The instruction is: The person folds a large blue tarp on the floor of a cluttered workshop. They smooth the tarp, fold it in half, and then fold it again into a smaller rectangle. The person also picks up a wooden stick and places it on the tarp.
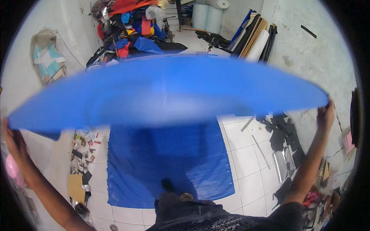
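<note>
A wide blue fabric sheet (216,82) billows in the air in front of me, stretched between my spread arms and blurred by motion. At the far left, my left hand (14,138) is closed on one edge of it. My right hand (325,112) grips the opposite edge at the far right, fingers bent around the corner. Below, blue fabric (169,161) lies spread on the tiled floor down to my feet, with my shadow on it. The raised sheet covers its far end, so I cannot tell whether the two are joined.
A heap of coloured cloth and bags (135,29) lies at the back. Rolls of material (254,36) lean on the right wall, and bubble-wrap rolls (206,17) stand behind. Small scraps (81,154) line the floor's left side; black offcuts (279,133) lie at right.
</note>
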The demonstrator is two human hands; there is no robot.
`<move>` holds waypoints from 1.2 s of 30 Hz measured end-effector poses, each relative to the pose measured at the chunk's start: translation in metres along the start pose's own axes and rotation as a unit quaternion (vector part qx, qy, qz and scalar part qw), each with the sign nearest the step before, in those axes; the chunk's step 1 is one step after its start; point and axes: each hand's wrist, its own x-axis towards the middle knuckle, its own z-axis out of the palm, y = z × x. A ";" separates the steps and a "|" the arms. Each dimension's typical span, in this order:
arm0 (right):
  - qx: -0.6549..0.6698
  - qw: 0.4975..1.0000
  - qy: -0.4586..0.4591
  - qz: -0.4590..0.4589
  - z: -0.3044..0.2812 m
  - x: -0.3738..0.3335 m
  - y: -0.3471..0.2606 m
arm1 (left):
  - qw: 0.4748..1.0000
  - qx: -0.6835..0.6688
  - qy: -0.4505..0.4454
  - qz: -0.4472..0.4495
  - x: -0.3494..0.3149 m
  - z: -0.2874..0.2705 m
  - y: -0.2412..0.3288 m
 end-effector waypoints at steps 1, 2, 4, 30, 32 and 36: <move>0.005 0.998 0.033 0.050 0.000 -0.042 0.037 | 0.983 0.037 -0.167 0.067 -0.047 -0.045 -0.027; -0.002 0.996 0.033 0.079 0.022 -0.087 0.047 | 0.985 0.060 -0.147 0.069 -0.066 -0.108 -0.066; -0.088 0.983 -0.026 0.159 -0.074 -0.101 0.096 | 0.995 0.067 -0.065 0.021 -0.125 -0.165 -0.141; -0.290 0.802 -0.080 0.516 -0.368 -0.547 0.649 | 0.857 0.464 0.028 -0.222 -0.432 -0.575 -0.707; -0.279 0.799 -0.093 0.524 -0.390 -0.572 0.681 | 0.867 0.444 0.037 -0.222 -0.443 -0.607 -0.744; -0.265 0.809 -0.089 0.518 -0.426 -0.614 0.727 | 0.874 0.426 0.028 -0.231 -0.467 -0.653 -0.801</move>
